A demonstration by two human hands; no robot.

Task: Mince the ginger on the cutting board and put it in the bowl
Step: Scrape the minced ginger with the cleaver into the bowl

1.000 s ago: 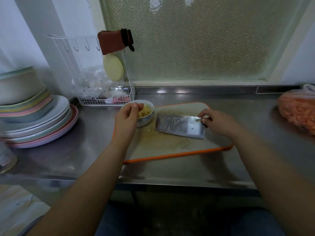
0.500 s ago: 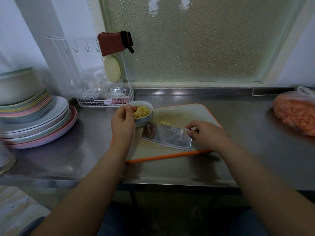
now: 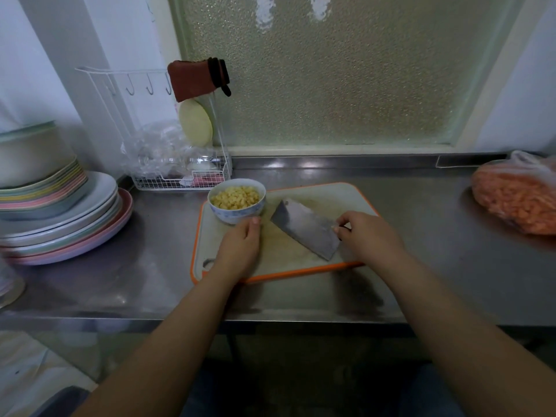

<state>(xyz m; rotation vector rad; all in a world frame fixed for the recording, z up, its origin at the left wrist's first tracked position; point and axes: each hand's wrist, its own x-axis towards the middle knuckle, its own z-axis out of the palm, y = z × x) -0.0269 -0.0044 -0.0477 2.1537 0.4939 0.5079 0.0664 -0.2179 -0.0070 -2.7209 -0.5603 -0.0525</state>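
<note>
The left hand point(image 3: 240, 245) rests on the board point(image 3: 355, 203), fingers loosely bent, holding nothing, its fingertips at the near side of the bowl point(image 3: 237, 203); whether they touch it I cannot tell. The right hand point(image 3: 365, 236) grips the cleaver point(image 3: 304, 228) at its handle end, fingers curled round it; the blade lies nearly flat over the board, pointing far-left. The bowl stands on the board's far-left corner, filled with minced ginger point(image 3: 235, 197). The orange-rimmed board lies on the steel bench point(image 3: 421, 236). Stacked plates point(image 3: 60, 218) sit at the left, a wire rack point(image 3: 180, 176) beyond the bowl, a bag point(image 3: 517, 194) of orange pieces at the right.
</note>
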